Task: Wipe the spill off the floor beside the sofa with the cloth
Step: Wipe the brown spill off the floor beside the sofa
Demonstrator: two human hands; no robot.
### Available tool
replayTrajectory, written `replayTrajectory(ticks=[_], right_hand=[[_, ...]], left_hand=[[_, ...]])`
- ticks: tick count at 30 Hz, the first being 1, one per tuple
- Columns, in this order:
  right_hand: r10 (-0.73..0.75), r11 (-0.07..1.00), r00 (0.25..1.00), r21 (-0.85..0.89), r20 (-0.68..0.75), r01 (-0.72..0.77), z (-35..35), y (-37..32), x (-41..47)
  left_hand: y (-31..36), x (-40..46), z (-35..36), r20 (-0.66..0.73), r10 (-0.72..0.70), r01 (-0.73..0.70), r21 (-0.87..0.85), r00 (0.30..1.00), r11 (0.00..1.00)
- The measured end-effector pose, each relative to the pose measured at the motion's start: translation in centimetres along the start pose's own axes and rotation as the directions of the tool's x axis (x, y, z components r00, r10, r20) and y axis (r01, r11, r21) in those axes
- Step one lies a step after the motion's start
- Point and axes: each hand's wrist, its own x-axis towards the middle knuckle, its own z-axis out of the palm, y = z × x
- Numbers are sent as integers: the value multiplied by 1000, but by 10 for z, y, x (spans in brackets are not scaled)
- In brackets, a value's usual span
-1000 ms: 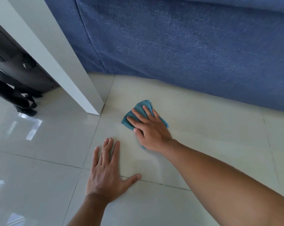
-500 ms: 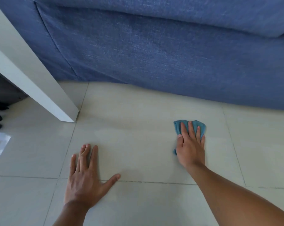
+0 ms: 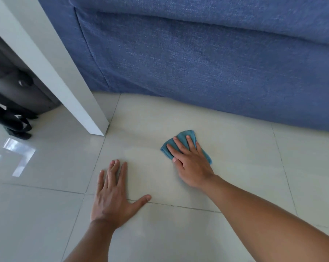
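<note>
The blue sofa (image 3: 207, 59) fills the upper half of the frame, its fabric skirt meeting the pale tiled floor (image 3: 235, 167) along a line that slopes down toward the right edge. A white furniture leg (image 3: 65, 80) slants from the upper left down to the floor left of centre, and behind it at the far left sits a dark bag (image 3: 12, 95) with straps. In the lower half both bare forearms reach in from the bottom edge. The left hand (image 3: 112, 193) lies flat on the tile at lower centre, fingers released and spread, bracing the body and holding nothing. The right hand (image 3: 192, 159), just right of centre, presses palm down on the folded teal cloth (image 3: 184, 137), its fingers (image 3: 178, 146) stretched flat across the fabric, pinning it to the floor rather than clenching it. The cloth sits near the sofa's base but apart from it, and only its far end and right edge show past the hand. The step in hand looks like the wiping itself. A faint dull smear (image 3: 141, 146) shows on the tile left of the cloth, though whether liquid remains is hard to tell. The next move likely calls for steady downward pressure while sliding the cloth over that patch.
</note>
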Motion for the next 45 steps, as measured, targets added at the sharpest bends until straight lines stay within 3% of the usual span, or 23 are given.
replayTrajectory(ticks=[5,12,15,19,24,28,33,40,45], right_hand=[[-192,981,977,22,95,191,3,-19,0],[-439,892,868,0,231,451,-4,-12,-23],[-341,940,925,46,169,338,-1,3,-39],[-44,994,999,101,7,43,2,18,-51],[161,935,969,344,-186,-89,-8,25,-48],[194,947,937,305,-292,-101,-28,28,-41],[167,971,968,204,-187,-128,-38,21,-24],[250,964,968,96,-22,-247,-39,11,-7],[289,948,957,142,-5,-286,-44,12,-4]], left_hand=[[-3,-2,2,-3,-2,2,16,1000,1000],[-1,-3,2,8,0,-1,38,1000,999],[0,-3,0,10,-8,8,30,1000,1000],[1,-2,-1,11,-15,14,18,1000,1000],[1,-3,-1,8,-15,15,8,1000,1000],[0,-3,-1,15,-11,11,5,1000,1000],[1,-3,-4,14,-9,10,-30,1000,1000],[18,5,0,-47,-102,92,-174,994,980],[43,26,1,-90,29,-44,-171,995,984]])
